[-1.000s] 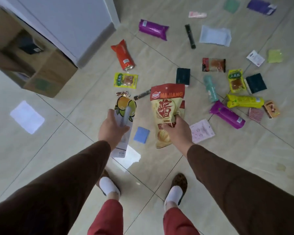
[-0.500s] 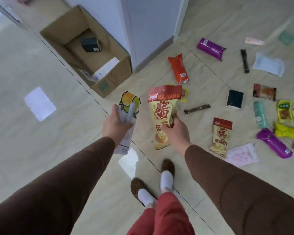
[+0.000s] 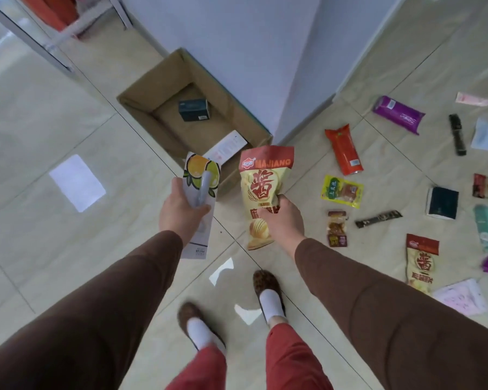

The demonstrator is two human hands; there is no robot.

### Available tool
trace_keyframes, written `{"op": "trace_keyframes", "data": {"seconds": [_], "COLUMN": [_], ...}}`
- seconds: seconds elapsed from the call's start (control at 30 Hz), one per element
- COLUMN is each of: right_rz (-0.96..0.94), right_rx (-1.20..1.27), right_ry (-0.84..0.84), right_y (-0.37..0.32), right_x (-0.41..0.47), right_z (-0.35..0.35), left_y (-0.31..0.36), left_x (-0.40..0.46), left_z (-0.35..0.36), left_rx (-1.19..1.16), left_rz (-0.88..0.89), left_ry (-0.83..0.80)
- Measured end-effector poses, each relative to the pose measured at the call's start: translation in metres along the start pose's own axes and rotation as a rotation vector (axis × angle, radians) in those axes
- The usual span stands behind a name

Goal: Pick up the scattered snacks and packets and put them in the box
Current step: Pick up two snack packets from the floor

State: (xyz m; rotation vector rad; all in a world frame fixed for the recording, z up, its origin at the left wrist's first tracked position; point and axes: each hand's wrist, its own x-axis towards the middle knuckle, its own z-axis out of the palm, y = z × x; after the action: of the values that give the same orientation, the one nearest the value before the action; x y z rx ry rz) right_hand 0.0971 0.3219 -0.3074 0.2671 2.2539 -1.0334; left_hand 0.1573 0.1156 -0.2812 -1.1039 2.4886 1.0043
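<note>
Left hand (image 3: 181, 213) fingers (image 3: 202, 210) wrapped round a white pouch with orange print (image 3: 200, 198), plus a thin grey stick-like item pinned against its front; what that item is, cannot tell. Right hand (image 3: 283, 220) fingers (image 3: 268, 213) pinch the lower half of a yellow-red MAJIANG chip bag (image 3: 261, 184), bag upright, top free. Both held in the air above the floor (image 3: 68, 249), just short of the near corner of the cardboard box (image 3: 141, 106).

Box sits open against the wall corner, holds a dark small carton (image 3: 193, 109) and a white flat packet (image 3: 228, 144) at its near wall.

Step in hand, judged: carry both to the box and drop. To do it well: bring the hands over the open middle, not over the near rim, and let go low so the light chip bag does not drift or catch the flap. Release the left load with the pouch tilted down, so the loose stick falls in too.

Many packets remain on the floor to the right: orange-red packet (image 3: 344, 149), purple packet (image 3: 397, 114), second chip bag (image 3: 420, 263), others. Task looks early.
</note>
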Motion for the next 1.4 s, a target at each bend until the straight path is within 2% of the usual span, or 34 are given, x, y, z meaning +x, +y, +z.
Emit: {"op": "trace_keyframes", "data": {"seconds": [0.27, 0.43, 0.6, 1.03, 1.3, 1.4], "right_rz": [0.058, 0.111, 0.167, 0.314, 0.41, 0.446], "right_rx": [0.022, 0.115, 0.143, 0.309, 0.437, 0.393], "right_ry": [0.05, 0.125, 0.177, 0.231, 0.374, 0.4], "right_y": [-0.081, -0.134, -0.166, -0.2, -0.196, -0.195], "right_x": [0.034, 0.057, 0.085, 0.184, 0.214, 0.221], "right_z": [0.077, 0.129, 0.151, 0.189, 0.216, 0.217], "left_y": [-0.029, -0.047, -0.044, 0.002, 0.021, 0.02], "left_x": [0.101, 0.172, 0.235, 0.38, 0.434, 0.448], "left_z": [-0.074, -0.127, -0.147, -0.128, -0.084, -0.069], "left_rx": [-0.04, 0.028, 0.058, 0.135, 0.25, 0.395], "left_rz": [0.041, 0.083, 0.13, 0.281, 0.396, 0.452], "left_ry": [-0.08, -0.15, -0.181, -0.291, -0.413, -0.425]}}
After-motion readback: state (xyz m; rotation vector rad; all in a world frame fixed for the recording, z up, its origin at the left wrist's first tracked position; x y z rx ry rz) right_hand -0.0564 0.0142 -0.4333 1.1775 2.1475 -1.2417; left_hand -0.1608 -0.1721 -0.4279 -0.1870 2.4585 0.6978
